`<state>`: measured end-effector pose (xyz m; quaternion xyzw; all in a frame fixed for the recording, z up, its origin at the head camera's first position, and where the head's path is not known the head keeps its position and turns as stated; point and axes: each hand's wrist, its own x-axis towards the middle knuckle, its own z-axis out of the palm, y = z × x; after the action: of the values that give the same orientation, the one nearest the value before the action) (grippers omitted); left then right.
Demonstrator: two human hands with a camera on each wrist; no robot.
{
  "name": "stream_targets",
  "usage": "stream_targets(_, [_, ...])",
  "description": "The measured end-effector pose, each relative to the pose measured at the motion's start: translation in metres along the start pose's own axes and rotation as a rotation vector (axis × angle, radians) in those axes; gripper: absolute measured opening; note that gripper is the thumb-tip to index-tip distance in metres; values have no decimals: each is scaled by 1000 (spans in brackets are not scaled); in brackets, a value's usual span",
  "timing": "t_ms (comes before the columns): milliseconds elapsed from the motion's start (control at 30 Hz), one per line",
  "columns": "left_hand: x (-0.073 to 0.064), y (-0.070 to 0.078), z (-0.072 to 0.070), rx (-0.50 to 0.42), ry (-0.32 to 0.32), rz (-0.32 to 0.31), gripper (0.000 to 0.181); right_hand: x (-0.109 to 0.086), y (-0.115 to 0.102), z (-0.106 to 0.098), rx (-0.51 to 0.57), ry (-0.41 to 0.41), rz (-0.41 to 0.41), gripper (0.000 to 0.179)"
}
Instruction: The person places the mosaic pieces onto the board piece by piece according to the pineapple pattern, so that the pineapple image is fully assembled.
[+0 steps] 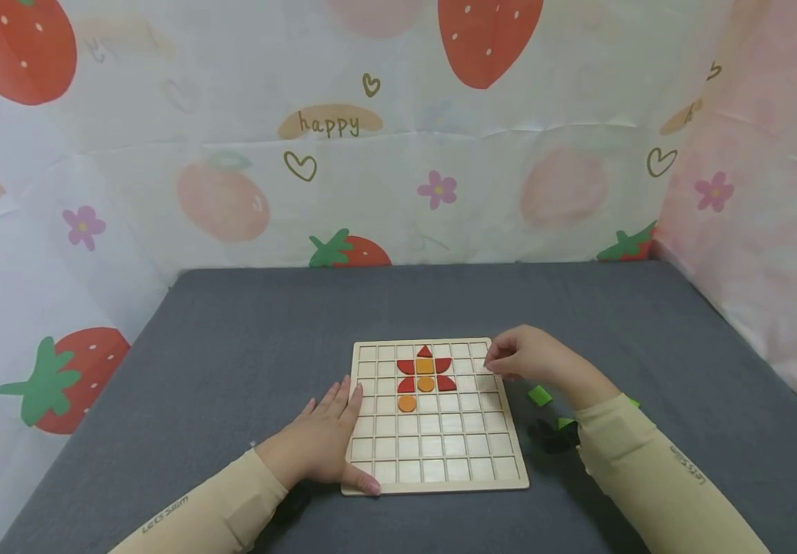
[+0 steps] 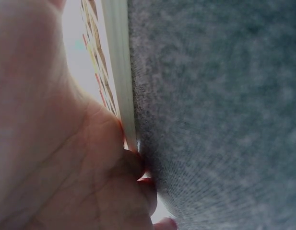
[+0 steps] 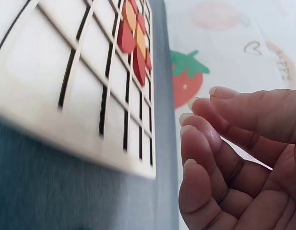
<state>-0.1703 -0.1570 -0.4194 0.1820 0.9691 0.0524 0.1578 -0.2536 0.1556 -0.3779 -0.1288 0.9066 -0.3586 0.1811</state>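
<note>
**Fruit-print backdrop (image 1: 468,146) behind a grey table (image 1: 267,323), gridded board (image 1: 431,447) at the person's side**

Through the head camera I see the board lying flat on the cloth, tan sleeves (image 1: 655,469) coming in from both sides. The left hand (image 1: 321,442) rests along the board's left edge, fingers extended, thumb apart at the near corner. The right hand (image 1: 537,360) is at the far right edge, fingers loosely bent; I see no piece in them, and cannot tell whether thumb and index touch. On the grid sit red pieces (image 1: 405,367), an orange square (image 1: 425,366) and two orange circles (image 1: 407,403).

The relation I judge decisive: the green pieces (image 1: 540,395) lie right of the board, nearer the person than the right fingertips. The clearest one sits askew to the edge, with no obvious long axis. The right hand is nearer; the left is across the board.
</note>
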Motion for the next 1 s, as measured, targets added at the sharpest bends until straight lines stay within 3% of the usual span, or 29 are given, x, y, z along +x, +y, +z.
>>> stream_targets(533, [0, -1, 1, -7, 4, 4, 139, -14, 46, -22, 0, -20, 88, 15])
stream_targets(1000, [0, 0, 1, -10, 5, 3, 139, -22, 64, -23, -21, -106, 16, 24])
